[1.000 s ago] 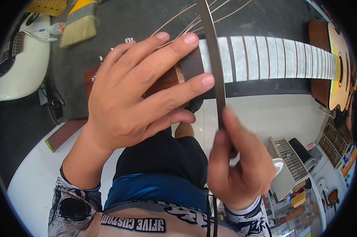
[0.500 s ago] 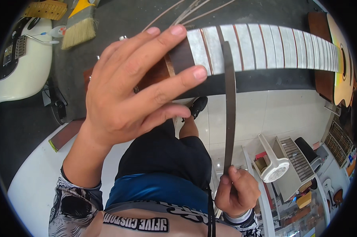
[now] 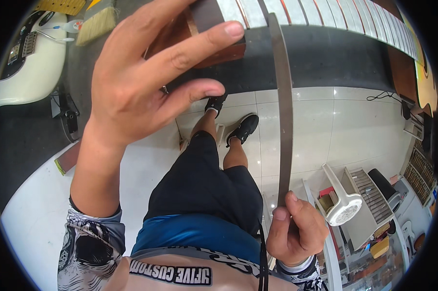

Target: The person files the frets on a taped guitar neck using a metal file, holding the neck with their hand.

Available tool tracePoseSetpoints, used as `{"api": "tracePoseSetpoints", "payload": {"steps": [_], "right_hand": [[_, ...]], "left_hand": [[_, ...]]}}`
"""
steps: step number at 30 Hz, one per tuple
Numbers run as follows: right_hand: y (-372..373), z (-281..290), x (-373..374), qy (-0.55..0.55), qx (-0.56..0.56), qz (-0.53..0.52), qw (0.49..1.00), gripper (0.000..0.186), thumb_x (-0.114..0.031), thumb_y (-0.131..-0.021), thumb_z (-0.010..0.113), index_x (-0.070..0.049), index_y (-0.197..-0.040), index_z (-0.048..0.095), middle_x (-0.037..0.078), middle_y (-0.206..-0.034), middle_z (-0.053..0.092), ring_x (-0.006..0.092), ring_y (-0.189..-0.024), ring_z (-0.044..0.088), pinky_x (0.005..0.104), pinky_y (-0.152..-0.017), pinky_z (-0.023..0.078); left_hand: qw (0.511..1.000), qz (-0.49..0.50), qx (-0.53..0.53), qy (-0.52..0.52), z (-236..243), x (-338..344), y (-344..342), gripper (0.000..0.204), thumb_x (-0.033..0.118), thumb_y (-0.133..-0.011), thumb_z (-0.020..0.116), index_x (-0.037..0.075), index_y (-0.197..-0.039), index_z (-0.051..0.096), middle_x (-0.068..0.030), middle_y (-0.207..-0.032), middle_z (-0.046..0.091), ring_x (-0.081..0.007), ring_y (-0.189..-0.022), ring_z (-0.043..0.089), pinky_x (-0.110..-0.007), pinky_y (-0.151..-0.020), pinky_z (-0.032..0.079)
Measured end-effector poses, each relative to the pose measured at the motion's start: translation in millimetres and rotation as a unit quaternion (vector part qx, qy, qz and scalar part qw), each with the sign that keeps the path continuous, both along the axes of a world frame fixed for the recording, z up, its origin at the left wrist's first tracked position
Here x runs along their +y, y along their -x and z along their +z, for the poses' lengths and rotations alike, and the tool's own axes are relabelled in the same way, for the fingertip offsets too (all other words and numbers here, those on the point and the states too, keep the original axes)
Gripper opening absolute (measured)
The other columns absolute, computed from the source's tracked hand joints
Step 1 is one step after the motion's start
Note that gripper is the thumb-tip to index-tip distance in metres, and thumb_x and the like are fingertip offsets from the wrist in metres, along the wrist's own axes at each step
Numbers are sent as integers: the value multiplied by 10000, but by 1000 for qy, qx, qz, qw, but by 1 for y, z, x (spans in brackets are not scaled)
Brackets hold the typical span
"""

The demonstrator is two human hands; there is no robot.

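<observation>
An acoustic guitar lies across the dark bench, its fretboard [image 3: 306, 12] covered with pale silvery strips between bare frets. My left hand [image 3: 131, 82] is spread over the headstock end, the fingers stretched and apart. Its index finger reaches over the near edge of the fretboard by the nut; whether it touches is hard to tell. In my right hand [image 3: 299, 235], thumb and fingers pinch the near end of a long flat metal file [image 3: 283, 97]. The file points away from me, and its far tip overlaps the fretboard's near edge.
A white electric guitar [image 3: 34, 82] and a wide paintbrush [image 3: 96, 26] lie at the left. The guitar's body [image 3: 426, 89] is at the far right. Below the bench edge are a tiled floor [image 3: 306, 131], a white hair-dryer-shaped device [image 3: 345, 208] and a tool rack [image 3: 369, 194].
The file has drawn back toward me; its tip lay farther across the fretboard before. My left hand has shifted up and left. The view has tilted, so the guitar sits higher in it.
</observation>
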State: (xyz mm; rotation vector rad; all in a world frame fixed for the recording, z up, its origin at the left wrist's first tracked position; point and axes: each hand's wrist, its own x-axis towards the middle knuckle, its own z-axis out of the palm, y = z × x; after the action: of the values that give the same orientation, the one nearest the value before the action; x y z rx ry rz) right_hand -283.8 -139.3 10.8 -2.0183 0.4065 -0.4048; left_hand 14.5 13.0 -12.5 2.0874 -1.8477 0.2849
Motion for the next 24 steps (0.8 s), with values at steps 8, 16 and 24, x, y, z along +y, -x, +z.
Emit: {"api": "tracePoseSetpoints", "payload": {"steps": [8, 16, 24], "right_hand": [[-2, -5, 3, 21, -4, 11, 1000, 510, 147, -719, 672, 48, -1220, 684, 101, -700, 678, 179, -526, 618, 270, -492, 484], [-11, -7, 4, 31, -21, 20, 999, 527, 137, -726, 685, 43, -1244, 680, 88, -697, 670, 173, -528, 607, 270, -470, 468], [-8, -1, 7, 97, -8, 23, 995, 551, 117, -680, 709, 47, -1226, 698, 83, -715, 663, 172, -543, 594, 276, -467, 452]], "left_hand": [[999, -9, -12, 34, -9, -1, 0, 553, 389, -791, 853, 151, -1277, 741, -291, -1435, 531, -388, -1288, 578, -432, -1065, 468], [1000, 14, 9, 7, -2, -3, 4, 525, 391, -792, 852, 153, -1250, 757, -278, -1428, 542, -376, -1271, 589, -430, -1049, 474], [997, -33, 5, 71, -17, -4, -9, 501, 413, -795, 838, 180, -1233, 767, -267, -1399, 570, -347, -1234, 618, -419, -999, 489]]}}
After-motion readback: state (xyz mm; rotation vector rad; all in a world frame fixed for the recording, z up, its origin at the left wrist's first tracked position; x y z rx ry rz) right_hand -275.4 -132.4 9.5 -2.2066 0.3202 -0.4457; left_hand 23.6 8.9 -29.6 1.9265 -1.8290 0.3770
